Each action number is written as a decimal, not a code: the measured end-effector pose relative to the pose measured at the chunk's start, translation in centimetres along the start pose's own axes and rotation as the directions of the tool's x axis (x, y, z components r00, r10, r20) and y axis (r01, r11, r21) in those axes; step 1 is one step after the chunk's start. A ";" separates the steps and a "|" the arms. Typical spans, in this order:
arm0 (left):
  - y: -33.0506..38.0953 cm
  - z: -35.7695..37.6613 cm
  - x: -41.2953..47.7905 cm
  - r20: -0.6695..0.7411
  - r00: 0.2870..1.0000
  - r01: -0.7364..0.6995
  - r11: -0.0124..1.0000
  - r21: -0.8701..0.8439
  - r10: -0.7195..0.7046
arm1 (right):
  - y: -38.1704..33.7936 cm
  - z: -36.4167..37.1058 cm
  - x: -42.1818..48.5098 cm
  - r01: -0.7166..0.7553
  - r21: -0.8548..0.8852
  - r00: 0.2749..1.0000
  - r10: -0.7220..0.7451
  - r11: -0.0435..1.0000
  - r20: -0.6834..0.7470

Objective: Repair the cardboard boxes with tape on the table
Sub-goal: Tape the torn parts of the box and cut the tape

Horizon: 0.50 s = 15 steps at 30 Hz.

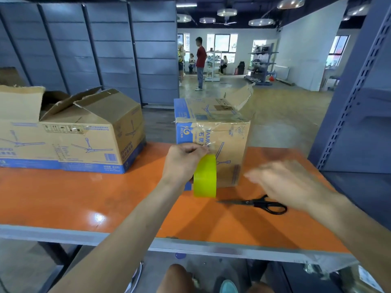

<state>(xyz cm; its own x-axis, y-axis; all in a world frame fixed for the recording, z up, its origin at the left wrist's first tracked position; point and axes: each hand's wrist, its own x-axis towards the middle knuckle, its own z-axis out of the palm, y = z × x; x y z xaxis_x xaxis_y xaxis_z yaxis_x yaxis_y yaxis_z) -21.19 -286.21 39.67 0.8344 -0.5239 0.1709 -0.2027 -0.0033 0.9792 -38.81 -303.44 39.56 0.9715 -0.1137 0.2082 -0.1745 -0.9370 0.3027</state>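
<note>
A small cardboard box [230,136] with blue print stands on the orange table [84,199], its top flap torn and raised, with clear tape across its front. My left hand [184,159] pinches the loose tape end against the box front, and a yellow-green tape roll [204,176] hangs from it. My right hand [283,182] is blurred, fingers spread, holding nothing, just above black scissors [262,205] lying on the table. A larger box [69,134] with open, crumpled flaps sits at the left.
Grey shelving panels [105,49] stand behind the table and a blue-grey rack upright [349,102] rises at the right. Several people stand and sit far back in the room. The table's grey front edge [127,237] runs close to my legs.
</note>
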 end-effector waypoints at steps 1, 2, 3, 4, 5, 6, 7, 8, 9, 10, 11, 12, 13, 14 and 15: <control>0.0 0.0 0.0 0.001 1.000 0.000 1.000 0.003 0.000 | -0.4 -1.3 1.0 0.017 0.071 0.991 -0.007 0.997 -0.135; 0.0 0.0 0.1 0.004 1.000 0.001 1.000 0.008 -0.001 | -0.8 -2.5 2.2 0.055 0.134 0.964 -0.017 0.989 -0.267; 0.0 0.0 0.1 0.006 1.000 0.000 1.000 0.015 0.000 | -1.3 -3.6 3.6 0.100 0.181 0.927 -0.026 0.978 -0.374; 0.0 -0.1 0.1 0.007 1.000 -0.006 1.000 0.020 0.006 | -1.6 -4.1 5.0 0.146 0.201 0.890 -0.040 0.969 -0.455; 0.0 -0.2 0.2 0.008 1.000 -0.014 1.000 0.024 0.014 | -1.7 -4.4 6.5 0.186 0.192 0.855 -0.063 0.964 -0.515; -0.1 -0.3 0.2 0.009 1.000 -0.019 0.999 0.027 0.019 | -1.8 -4.4 8.0 0.208 0.171 0.827 -0.080 0.963 -0.557; 0.0 -0.4 0.2 0.013 1.000 -0.024 0.999 0.028 0.023 | -1.8 -4.2 9.3 0.217 0.147 0.803 -0.091 0.965 -0.589; -0.1 -0.5 0.2 0.018 0.999 -0.029 0.999 0.028 0.029 | -1.7 -4.1 10.4 0.221 0.131 0.779 -0.094 0.966 -0.620; -0.2 -0.5 0.3 0.025 0.999 -0.036 0.999 0.031 0.035 | -1.7 -3.9 11.3 0.221 0.135 0.764 -0.085 0.966 -0.639; -0.3 -0.5 0.4 0.031 0.999 -0.041 0.998 0.036 0.040 | -1.6 -3.7 12.1 0.222 0.156 0.758 -0.070 0.963 -0.648; -0.4 -0.6 0.5 0.038 0.998 -0.044 0.998 0.047 0.042 | -1.5 -3.5 12.6 0.225 0.183 0.758 -0.054 0.957 -0.650; -0.7 -0.6 0.6 0.045 0.998 -0.041 0.997 0.059 0.038 | -1.4 -3.2 13.0 0.230 0.206 0.757 -0.042 0.951 -0.652; -1.0 -0.7 0.6 0.045 0.999 -0.031 0.997 0.074 0.028 | -1.4 -2.9 13.2 0.237 0.221 0.750 -0.034 0.946 -0.661; -1.4 -0.8 0.5 0.042 0.999 -0.023 0.996 0.083 0.020 | -1.3 -2.5 13.3 0.246 0.229 0.733 -0.026 0.942 -0.680; -1.8 -0.8 0.4 0.040 0.999 -0.026 0.996 0.088 0.023 | -1.4 -2.0 13.3 0.253 0.240 0.710 -0.012 0.937 -0.704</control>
<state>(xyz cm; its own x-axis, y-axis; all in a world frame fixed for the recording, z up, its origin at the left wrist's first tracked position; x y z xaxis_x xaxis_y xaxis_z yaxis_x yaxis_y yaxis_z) -20.06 -285.73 38.12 0.8087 -0.5572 0.1885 -0.2685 -0.0646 0.9611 -26.03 -303.01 43.77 0.5788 0.1627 0.7991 0.1209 -0.9862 0.1132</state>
